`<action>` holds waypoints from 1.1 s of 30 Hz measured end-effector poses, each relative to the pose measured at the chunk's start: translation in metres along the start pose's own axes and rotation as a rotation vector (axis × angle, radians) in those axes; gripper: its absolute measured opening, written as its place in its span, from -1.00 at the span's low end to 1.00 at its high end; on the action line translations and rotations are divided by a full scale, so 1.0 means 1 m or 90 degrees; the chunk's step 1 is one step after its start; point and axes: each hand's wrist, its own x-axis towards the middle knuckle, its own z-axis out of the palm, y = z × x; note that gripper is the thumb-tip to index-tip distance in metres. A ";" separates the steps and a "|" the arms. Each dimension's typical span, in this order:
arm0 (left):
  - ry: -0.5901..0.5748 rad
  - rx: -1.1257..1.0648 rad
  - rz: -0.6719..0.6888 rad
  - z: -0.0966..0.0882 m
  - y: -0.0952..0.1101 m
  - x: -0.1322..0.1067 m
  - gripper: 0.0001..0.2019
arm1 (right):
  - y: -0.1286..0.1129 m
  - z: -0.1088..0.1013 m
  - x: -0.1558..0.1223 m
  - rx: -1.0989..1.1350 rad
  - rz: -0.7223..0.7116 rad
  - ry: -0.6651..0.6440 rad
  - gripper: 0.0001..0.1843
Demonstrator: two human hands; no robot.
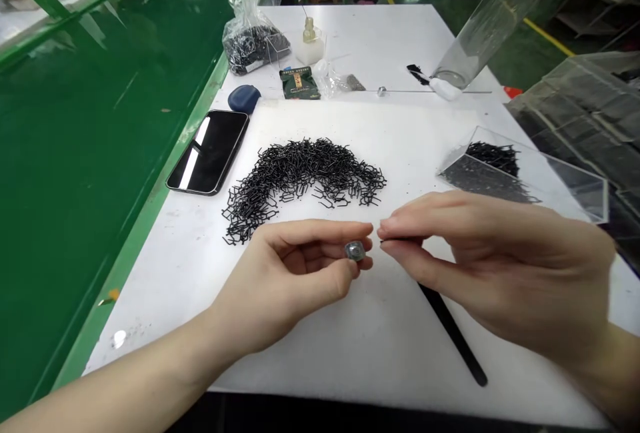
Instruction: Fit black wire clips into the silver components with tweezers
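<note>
My left hand (285,280) holds a small round metal nut-like part (355,250) between thumb and fingertips. My right hand (490,266) pinches a thin black bent wire piece (395,240) between thumb and forefinger, close to that metal part and apart from it. Beyond both hands, a curved heap of black bent wire pieces (300,180) lies on a white work sheet (310,353). A long black strip (453,333) lies on the sheet under my right hand, partly hidden by it.
A clear acrylic tray (520,173) with black wire pieces stands at right. Farther back are a phone (207,152), a blue pouch (244,98), a plastic bag of black pieces (253,40), a small bottle (309,40), a green packet (300,82) and a clear tube (485,20).
</note>
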 end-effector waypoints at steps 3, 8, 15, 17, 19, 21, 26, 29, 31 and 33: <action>0.020 0.001 -0.017 -0.001 0.001 0.001 -0.61 | -0.001 0.005 -0.004 0.018 0.042 0.049 -0.53; 0.007 -0.027 -0.026 -0.001 0.003 0.003 -0.70 | -0.007 0.006 -0.008 -0.017 0.049 0.058 -0.58; -0.001 -0.053 -0.009 -0.001 0.000 0.005 -0.76 | -0.011 0.009 -0.006 0.018 0.100 0.082 -0.59; 0.004 -0.057 -0.012 -0.001 -0.001 0.006 -0.78 | -0.010 0.010 -0.005 0.033 0.102 0.090 -0.60; 0.011 -0.058 -0.018 -0.002 -0.002 0.006 -0.79 | -0.010 0.010 -0.006 0.040 0.093 0.099 -0.60; 0.020 -0.050 -0.024 -0.002 -0.003 0.005 -0.78 | -0.009 0.010 -0.007 0.036 0.089 0.100 -0.59; 0.033 -0.032 -0.044 -0.002 -0.001 0.003 -0.76 | -0.009 0.008 -0.007 0.002 0.068 0.080 -0.62; 0.036 -0.049 -0.060 0.000 0.001 0.003 -0.72 | -0.008 0.006 -0.004 -0.021 0.022 0.065 -0.61; 0.040 -0.052 -0.063 0.001 0.001 0.004 -0.70 | -0.006 0.005 -0.003 -0.026 -0.006 0.058 -0.60; 0.044 -0.046 -0.061 0.001 0.000 0.004 -0.70 | -0.005 0.004 -0.002 -0.026 -0.016 0.054 -0.60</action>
